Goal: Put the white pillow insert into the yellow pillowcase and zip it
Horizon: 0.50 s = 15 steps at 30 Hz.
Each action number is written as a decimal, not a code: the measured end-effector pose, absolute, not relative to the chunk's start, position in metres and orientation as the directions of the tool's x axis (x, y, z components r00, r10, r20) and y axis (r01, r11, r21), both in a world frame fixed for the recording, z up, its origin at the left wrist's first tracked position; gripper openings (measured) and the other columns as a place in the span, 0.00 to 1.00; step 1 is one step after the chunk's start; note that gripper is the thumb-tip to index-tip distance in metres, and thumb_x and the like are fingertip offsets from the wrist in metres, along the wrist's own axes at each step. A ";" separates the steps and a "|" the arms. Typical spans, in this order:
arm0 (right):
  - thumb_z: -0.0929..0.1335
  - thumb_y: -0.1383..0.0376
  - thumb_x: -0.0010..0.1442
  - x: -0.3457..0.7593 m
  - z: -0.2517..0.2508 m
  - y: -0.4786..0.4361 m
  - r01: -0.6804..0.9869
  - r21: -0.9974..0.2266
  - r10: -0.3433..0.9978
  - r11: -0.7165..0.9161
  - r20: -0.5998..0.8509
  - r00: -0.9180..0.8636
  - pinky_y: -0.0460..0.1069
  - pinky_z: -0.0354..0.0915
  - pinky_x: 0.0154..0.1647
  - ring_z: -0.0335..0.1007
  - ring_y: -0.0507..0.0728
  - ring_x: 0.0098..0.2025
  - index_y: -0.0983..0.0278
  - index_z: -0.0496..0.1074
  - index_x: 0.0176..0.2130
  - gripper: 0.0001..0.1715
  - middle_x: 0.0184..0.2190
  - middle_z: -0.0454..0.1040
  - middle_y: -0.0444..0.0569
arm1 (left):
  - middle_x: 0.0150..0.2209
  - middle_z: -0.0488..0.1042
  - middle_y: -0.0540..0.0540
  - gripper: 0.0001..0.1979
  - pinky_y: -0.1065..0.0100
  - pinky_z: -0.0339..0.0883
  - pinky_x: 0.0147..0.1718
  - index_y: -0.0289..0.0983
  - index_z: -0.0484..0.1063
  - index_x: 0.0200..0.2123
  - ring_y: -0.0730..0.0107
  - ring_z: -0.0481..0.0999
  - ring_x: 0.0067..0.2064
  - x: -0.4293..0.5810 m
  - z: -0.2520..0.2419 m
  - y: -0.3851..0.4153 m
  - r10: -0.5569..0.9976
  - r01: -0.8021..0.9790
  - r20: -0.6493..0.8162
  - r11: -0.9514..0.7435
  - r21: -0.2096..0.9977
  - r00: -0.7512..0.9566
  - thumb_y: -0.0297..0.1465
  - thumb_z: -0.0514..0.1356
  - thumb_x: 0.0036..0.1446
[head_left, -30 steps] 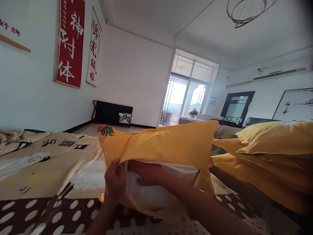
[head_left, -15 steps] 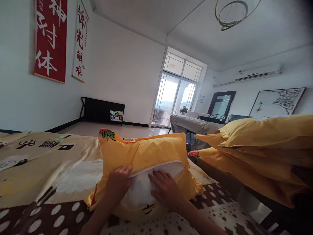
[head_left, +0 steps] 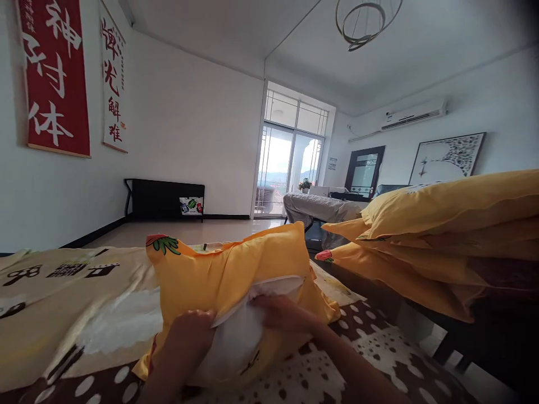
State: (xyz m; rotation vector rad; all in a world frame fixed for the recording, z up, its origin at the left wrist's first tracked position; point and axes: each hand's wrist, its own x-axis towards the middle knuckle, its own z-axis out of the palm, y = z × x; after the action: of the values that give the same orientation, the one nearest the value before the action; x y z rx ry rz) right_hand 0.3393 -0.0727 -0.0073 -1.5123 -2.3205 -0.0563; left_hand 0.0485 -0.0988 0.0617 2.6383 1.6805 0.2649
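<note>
A yellow pillowcase (head_left: 223, 275) with a strawberry print at its corner lies on the bed in front of me, its opening facing me. A white pillow (head_left: 236, 342) shows inside the opening. My left hand (head_left: 189, 336) is closed on the near left edge of the pillowcase opening. My right hand (head_left: 280, 311) lies on the white pillow at the opening, its fingers pushed under the yellow edge.
The bed has a patterned cover (head_left: 76, 303) in beige, brown and white dots. A stack of yellow pillows (head_left: 446, 224) rises at the right. Beyond lie a tiled floor, a black bench (head_left: 164, 196), a covered table (head_left: 324, 206) and a balcony door (head_left: 286, 168).
The view has swung to the right. The pillowcase has settled lower on the bed, and my right hand has slid further into the opening over the white pillow.
</note>
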 end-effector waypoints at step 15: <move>0.60 0.66 0.60 0.454 0.019 -0.092 0.796 -0.141 0.708 -0.589 0.385 0.592 0.51 0.61 0.32 0.75 0.64 0.37 0.64 0.71 0.41 0.13 0.31 0.76 0.57 | 0.38 0.76 0.41 0.17 0.64 0.63 0.35 0.38 0.73 0.33 0.60 0.76 0.37 0.037 0.035 -0.096 0.806 0.820 0.258 -0.567 0.082 0.532 0.16 0.49 0.47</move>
State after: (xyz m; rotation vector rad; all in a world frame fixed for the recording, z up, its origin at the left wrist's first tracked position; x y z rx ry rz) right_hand 0.4542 -0.0922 0.0187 -2.5253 -1.2274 -0.4175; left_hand 0.0366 -0.0960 0.0353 2.7922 1.4826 0.4286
